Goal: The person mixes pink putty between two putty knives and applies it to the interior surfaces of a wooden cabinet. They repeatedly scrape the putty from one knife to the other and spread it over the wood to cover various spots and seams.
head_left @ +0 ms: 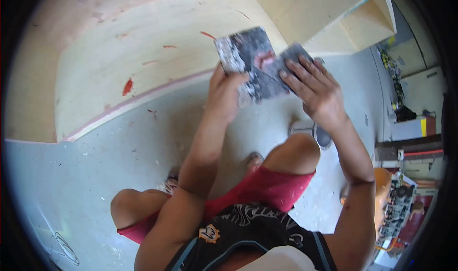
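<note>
My left hand (224, 92) grips a dark square plate (257, 42) by its near left edge, thumb on top. White and grey dried smears cover much of that plate, and a blob of pinkish-red putty (264, 60) lies near its right side. In my right hand (317, 89) is a flat grey putty spreader (276, 69), its fingers stretched over the upper face. The spreader's edge rests against the plate beside the putty, slightly blurred. Both are held up in front of a pale wooden panel (176, 32) with several red putty marks, among them a thick red patch (127, 87).
An open wooden compartment (365, 25) stands at the upper right. Grey floor (105, 166) with specks lies around my feet. A round grey-lidded can (323, 136) sits by my right knee. Cluttered tools (400, 204) and an orange container (381, 190) are at the far right.
</note>
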The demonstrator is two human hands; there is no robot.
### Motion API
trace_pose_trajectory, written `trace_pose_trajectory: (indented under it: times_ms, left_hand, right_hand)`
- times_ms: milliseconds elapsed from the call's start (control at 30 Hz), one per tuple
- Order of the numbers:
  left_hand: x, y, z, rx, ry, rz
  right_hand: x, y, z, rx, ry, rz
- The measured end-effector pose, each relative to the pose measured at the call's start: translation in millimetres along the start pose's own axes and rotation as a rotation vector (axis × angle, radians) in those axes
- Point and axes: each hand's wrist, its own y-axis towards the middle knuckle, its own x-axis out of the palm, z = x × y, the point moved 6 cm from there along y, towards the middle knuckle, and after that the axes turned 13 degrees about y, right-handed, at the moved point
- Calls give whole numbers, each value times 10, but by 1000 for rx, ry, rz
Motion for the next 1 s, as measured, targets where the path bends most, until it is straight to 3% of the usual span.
trace_pose_trajectory:
  times_ms: [67,133,167,267,300,433,467,533,567,600,667,733,800,867,900,967,1000]
  left_hand:
    - [-21,-33,38,51,30,21]
    - [44,-61,24,-49,-195,-91]
    - [47,-87,-12,-86,-180,-102]
    - [207,-127,59,29,-305,-144]
    - [154,-142,19,49,-265,-34]
    - [50,-45,-81,52,-190,-22]
    - [55,-13,-10,146,-76,17]
    - [110,88,23,248,58,61]
    - [109,155,45,326,262,164]
    - [178,181,81,396,470,260]
    - [474,228,-34,391,507,227]
    - [803,239,-289,193,547,66]
    - [1147,267,-453,263,1016,-119]
    - [1394,304,-622,137,1276,-338]
    - [1460,318,-685,133,1290,-330]
    - [1646,300,-908,141,1395,-605]
    - [1652,332,-941,139,1402,-588]
  right_hand:
    - [0,-3,51,-6,31,30]
    - [-68,-73,199,122,328,356]
    - [-59,-97,156,112,303,375]
    - [111,-162,25,-21,351,401]
    - [156,-216,77,-59,332,405]
    - [604,-452,550,99,313,210]
    - [631,-547,590,113,330,222]
    - [827,-943,1076,904,1474,751]
    - [841,-1000,1109,914,1878,930]
    - [886,-1039,1145,914,1899,940]
    - [1113,-1168,1176,958,2071,877]
    - [1333,-1341,1290,986,2090,788]
    - [1403,-1500,1378,1088,1999,887]
    - [1467,-1642,1454,1074,2118,909]
    - [1441,-1724,1497,1060,2147,965]
    - [1394,-1832,1568,991,2237,1009]
    - [1359,-1865,1595,985,2251,993]
